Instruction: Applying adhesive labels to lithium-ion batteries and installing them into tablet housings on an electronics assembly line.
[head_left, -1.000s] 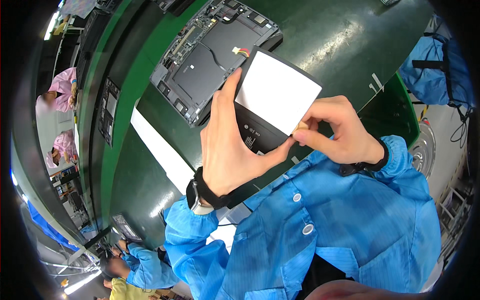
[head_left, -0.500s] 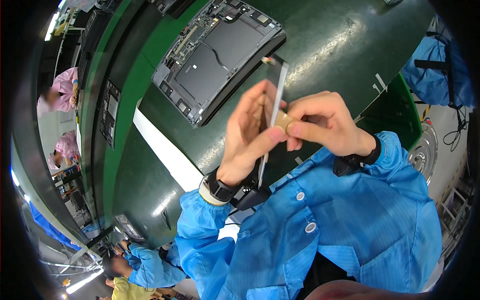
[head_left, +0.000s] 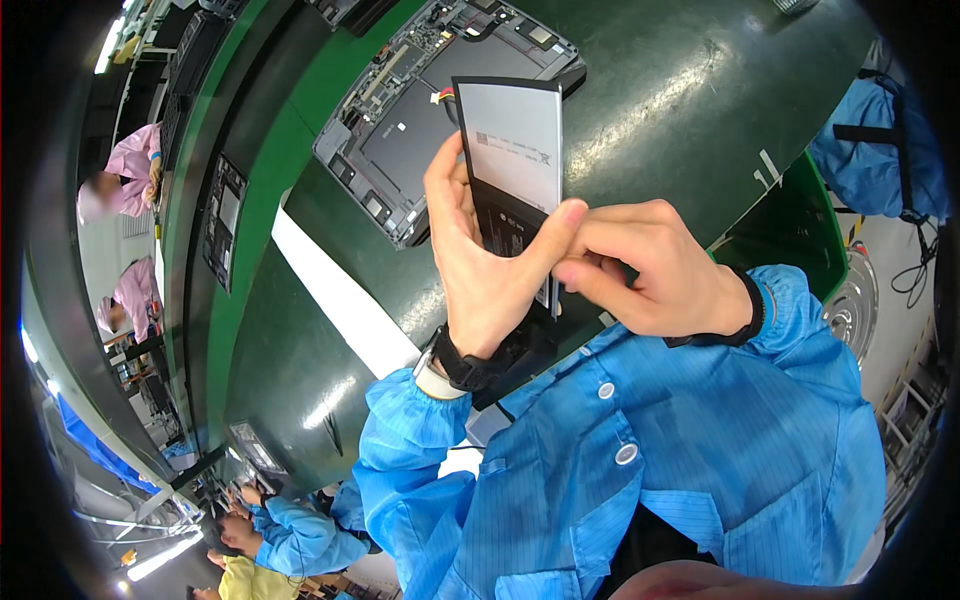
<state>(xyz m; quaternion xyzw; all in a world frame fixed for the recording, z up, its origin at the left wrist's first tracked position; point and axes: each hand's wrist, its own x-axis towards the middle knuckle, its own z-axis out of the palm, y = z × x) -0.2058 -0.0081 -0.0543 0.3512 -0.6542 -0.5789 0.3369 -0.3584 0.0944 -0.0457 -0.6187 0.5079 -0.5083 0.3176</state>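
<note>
My left hand [head_left: 482,275] grips a flat laptop battery [head_left: 515,140] from below, its fingers behind and its thumb along the right edge. The battery stands tilted up, with a pale upper face and a dark printed lower part. Red and yellow wires with a small connector [head_left: 442,97] stick out at its left side. My right hand [head_left: 655,265] is pinched at the battery's right edge, beside my left thumb; what sits between its fingertips is hidden. Beyond the battery, an opened laptop base [head_left: 385,150] lies on the green table [head_left: 660,110], partly covered by it.
A white strip [head_left: 345,290] runs along the table at left, with thin dark tweezers [head_left: 332,435] nearer. Another opened laptop [head_left: 222,225] lies further left. A green bin [head_left: 790,225] stands against the right edge. Co-workers [head_left: 300,535] sit at lower left.
The battery has turned from edge-on to show its printed face. The tan piece that was between my fingertips is out of sight. My right hand has shifted slightly down.
</note>
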